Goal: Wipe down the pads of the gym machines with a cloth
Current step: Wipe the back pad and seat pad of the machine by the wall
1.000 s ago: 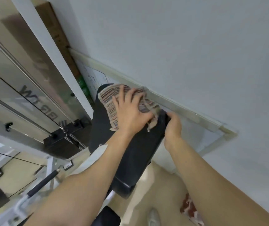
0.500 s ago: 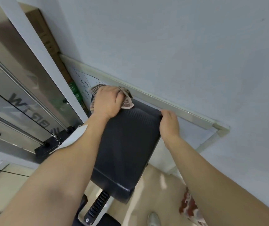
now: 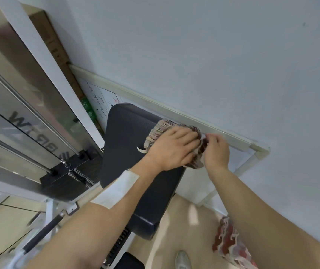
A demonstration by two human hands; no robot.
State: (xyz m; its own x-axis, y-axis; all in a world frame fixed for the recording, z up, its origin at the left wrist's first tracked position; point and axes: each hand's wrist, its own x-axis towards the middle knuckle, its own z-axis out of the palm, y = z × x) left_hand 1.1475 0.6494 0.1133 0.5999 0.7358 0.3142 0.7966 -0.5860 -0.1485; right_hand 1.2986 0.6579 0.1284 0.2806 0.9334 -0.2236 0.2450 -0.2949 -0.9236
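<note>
The striped cloth (image 3: 158, 131) now lies at the far right corner of the black pad (image 3: 128, 136). Half a second earlier it was bunched at the far left corner, so it has crossed the pad's top edge. The left grip (image 3: 172, 148) has travelled with it and presses down on the cloth with fingers laid out nearly straight, so it is open, not clasping. Part of the cloth spills over the pad's right edge.

The right grip (image 3: 216, 150) held that right edge of the pad before. It has since let go, and its curled fingers (image 3: 210, 136) now meet the hanging fold of cloth and appear to pinch it, though motion blur softens the contact.

The pad's far left corner, covered a moment ago, is bare again. A white patch (image 3: 116, 189) sits on the left forearm.

Behind the pad a framed whiteboard (image 3: 174, 111) leans against the wall. To the left stands the weight stack (image 3: 73, 177) of the machine. A shoe (image 3: 182, 259) shows on the floor (image 3: 176, 216) below.
</note>
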